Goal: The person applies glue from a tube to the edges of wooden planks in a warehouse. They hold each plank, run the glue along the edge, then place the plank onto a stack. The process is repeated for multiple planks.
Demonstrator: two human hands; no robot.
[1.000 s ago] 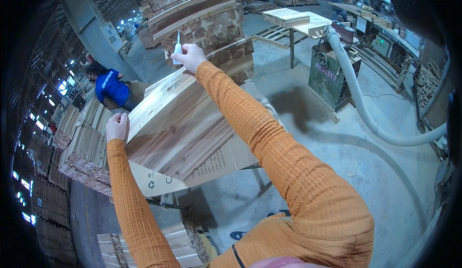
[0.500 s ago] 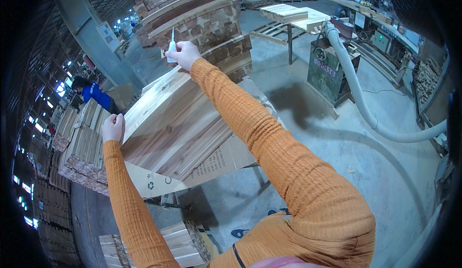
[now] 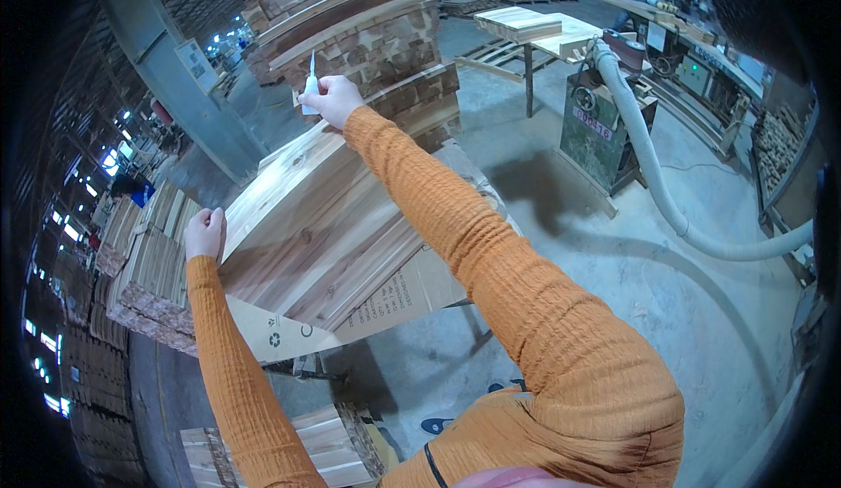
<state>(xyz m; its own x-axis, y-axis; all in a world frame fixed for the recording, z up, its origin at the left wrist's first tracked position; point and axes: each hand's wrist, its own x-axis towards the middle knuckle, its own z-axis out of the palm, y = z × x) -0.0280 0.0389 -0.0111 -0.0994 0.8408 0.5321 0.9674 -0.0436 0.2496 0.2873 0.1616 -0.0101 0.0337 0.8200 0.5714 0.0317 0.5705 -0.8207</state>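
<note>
My right hand is closed around a small white squeeze bottle with a thin, pointed nozzle aimed upward. It is over the far edge of a wooden panel made of joined light and reddish-brown strips. At the panel's left corner, my left hand has its fingers curled on the edge; the fingertips are partly hidden. Beneath the panel lies a printed cardboard sheet, which shows along the near side.
Tall stacks of wooden boards rise beyond the panel, with more boards at left. A green machine with a pale flexible hose stands right. Lower left are further boards. A person in blue is behind the left stack.
The person in blue has moved left and lower, now mostly hidden behind the boards. My right hand and the bottle have shifted very slightly left; my left hand stays in place.
</note>
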